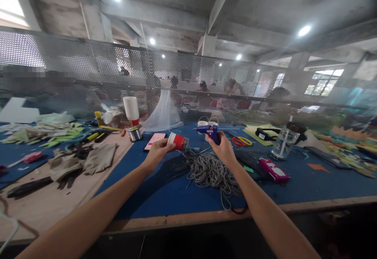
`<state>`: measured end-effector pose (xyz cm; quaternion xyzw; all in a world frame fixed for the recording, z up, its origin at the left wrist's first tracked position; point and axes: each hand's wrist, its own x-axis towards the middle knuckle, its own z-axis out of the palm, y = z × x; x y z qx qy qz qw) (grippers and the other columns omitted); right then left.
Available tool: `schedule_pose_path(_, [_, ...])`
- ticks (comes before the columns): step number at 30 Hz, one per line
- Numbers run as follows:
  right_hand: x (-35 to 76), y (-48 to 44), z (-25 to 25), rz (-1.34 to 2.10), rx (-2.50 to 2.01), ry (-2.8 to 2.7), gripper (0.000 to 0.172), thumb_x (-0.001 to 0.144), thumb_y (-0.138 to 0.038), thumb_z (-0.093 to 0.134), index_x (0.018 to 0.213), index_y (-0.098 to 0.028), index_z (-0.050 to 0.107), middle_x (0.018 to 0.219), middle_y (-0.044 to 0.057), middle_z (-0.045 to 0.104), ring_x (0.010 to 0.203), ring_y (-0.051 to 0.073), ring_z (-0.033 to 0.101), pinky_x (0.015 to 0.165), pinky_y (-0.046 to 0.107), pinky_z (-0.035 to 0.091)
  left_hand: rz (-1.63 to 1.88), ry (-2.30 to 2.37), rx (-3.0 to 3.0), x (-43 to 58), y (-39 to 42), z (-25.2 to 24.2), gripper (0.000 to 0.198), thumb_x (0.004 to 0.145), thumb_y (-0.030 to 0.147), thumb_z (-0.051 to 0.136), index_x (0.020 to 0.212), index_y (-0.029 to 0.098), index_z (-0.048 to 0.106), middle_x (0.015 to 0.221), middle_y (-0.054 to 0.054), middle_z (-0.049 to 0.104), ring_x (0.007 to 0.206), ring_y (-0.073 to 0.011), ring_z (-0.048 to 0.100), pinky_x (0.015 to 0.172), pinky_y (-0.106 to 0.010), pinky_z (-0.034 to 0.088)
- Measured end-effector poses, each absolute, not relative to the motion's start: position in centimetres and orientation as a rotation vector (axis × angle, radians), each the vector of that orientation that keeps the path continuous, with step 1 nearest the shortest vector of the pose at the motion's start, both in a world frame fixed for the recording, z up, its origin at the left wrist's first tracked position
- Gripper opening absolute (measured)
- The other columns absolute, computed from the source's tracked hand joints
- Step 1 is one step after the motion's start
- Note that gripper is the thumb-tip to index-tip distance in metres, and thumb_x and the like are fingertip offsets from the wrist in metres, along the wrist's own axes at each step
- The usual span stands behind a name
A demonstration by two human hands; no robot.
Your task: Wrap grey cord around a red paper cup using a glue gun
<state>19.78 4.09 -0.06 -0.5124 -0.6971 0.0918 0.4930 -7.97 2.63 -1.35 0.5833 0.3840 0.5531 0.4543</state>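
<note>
Bare forearms stretch in from the near edge over the blue table, and now look: the left grip is curled around a red-and-white cup, tipped sideways in the air. It looks light and thin-walled, likely to dent, so gentle fingers near the white end suit it. Right grip clasps a blue glue gun beyond the grey cord tangle: stiff plastic, best held by its handle, clear of that probably hot nozzle.
</note>
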Motion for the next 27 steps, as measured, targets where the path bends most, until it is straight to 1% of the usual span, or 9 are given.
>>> schedule_pose_path(2, [19.71,3.94,0.04,0.113,-1.330,-1.744,0.039,0.089,-0.047,0.055,0.114,-0.018,0.061,0.091,0.010,0.072,0.082,0.025,0.068,0.072,0.030,0.048,1.367,0.948,1.437,-7.92,2.58,-1.28,0.028,0.074,0.037,0.074,0.093,0.016,0.075,0.092,-0.007,0.076,0.088,-0.0229,0.069,0.092,-0.039,0.052])
schedule_pose_path(4, [19.65,3.86,0.01,0.015,-1.390,-1.782,0.039,0.091,-0.048,0.053,0.113,-0.018,0.063,0.086,0.010,0.072,0.080,0.026,0.068,0.071,0.029,0.046,1.371,0.945,1.435,-7.89,2.54,-1.22,0.028,0.074,0.036,0.075,0.093,0.016,0.075,0.091,-0.007,0.076,0.088,-0.0231,0.070,0.092,-0.039,0.052])
schedule_pose_path(7, [19.55,3.78,-0.24,-0.149,-1.413,-1.813,0.037,0.091,-0.047,0.053,0.112,-0.018,0.064,0.088,0.010,0.073,0.082,0.026,0.069,0.071,0.028,0.045,1.373,0.941,1.438,-7.90,2.56,-1.26,0.030,0.074,0.036,0.075,0.095,0.015,0.075,0.092,-0.007,0.076,0.089,-0.0242,0.069,0.093,-0.041,0.052])
schedule_pose_path(10, [19.45,3.73,-0.52,-0.219,-1.412,-1.845,0.036,0.092,-0.044,0.052,0.115,-0.018,0.063,0.088,0.010,0.073,0.081,0.026,0.069,0.071,0.028,0.044,1.362,0.927,1.452,-7.97,2.64,-1.38,0.029,0.076,0.036,0.074,0.096,0.015,0.075,0.094,-0.008,0.076,0.090,-0.0237,0.069,0.094,-0.040,0.051])
schedule_pose_path(12, [19.38,3.74,-0.61,-0.226,-1.432,-1.849,0.038,0.092,-0.044,0.053,0.117,-0.018,0.062,0.084,0.010,0.073,0.077,0.025,0.069,0.070,0.028,0.044,1.358,0.933,1.458,-8.01,2.68,-1.44,0.029,0.076,0.037,0.074,0.095,0.016,0.076,0.094,-0.007,0.076,0.090,-0.0234,0.069,0.092,-0.038,0.052])
schedule_pose_path(14, [19.34,3.80,-0.63,-0.221,-1.453,-1.834,0.036,0.091,-0.043,0.053,0.115,-0.018,0.064,0.082,0.009,0.073,0.075,0.025,0.069,0.070,0.028,0.045,1.359,0.940,1.459,-8.03,2.72,-1.45,0.030,0.075,0.038,0.074,0.095,0.016,0.076,0.094,-0.007,0.076,0.091,-0.0243,0.069,0.091,-0.038,0.053])
schedule_pose_path(17, [19.31,3.85,-0.53,-0.181,-1.461,-1.795,0.033,0.089,-0.043,0.055,0.109,-0.019,0.067,0.081,0.009,0.074,0.076,0.025,0.070,0.071,0.029,0.046,1.363,0.940,1.456,-8.02,2.75,-1.44,0.034,0.074,0.040,0.075,0.096,0.015,0.075,0.094,-0.008,0.076,0.092,-0.0259,0.069,0.092,-0.041,0.052])
schedule_pose_path(21, [19.28,3.83,-0.45,-0.103,-1.432,-1.759,0.033,0.087,-0.043,0.057,0.106,-0.020,0.070,0.081,0.009,0.074,0.078,0.026,0.070,0.070,0.029,0.047,1.362,0.911,1.455,-8.02,2.76,-1.46,0.032,0.075,0.038,0.074,0.098,0.016,0.075,0.094,-0.007,0.076,0.090,-0.0241,0.069,0.095,-0.041,0.051])
schedule_pose_path(27, [19.00,4.06,-0.81,-0.022,-1.407,-1.743,0.034,0.083,-0.037,0.060,0.111,-0.020,0.069,0.084,0.008,0.075,0.077,0.026,0.070,0.072,0.031,0.049,1.359,0.919,1.447,-8.04,2.64,-1.40,0.028,0.076,0.036,0.074,0.096,0.017,0.075,0.094,-0.007,0.075,0.090,-0.0234,0.068,0.094,-0.041,0.051])
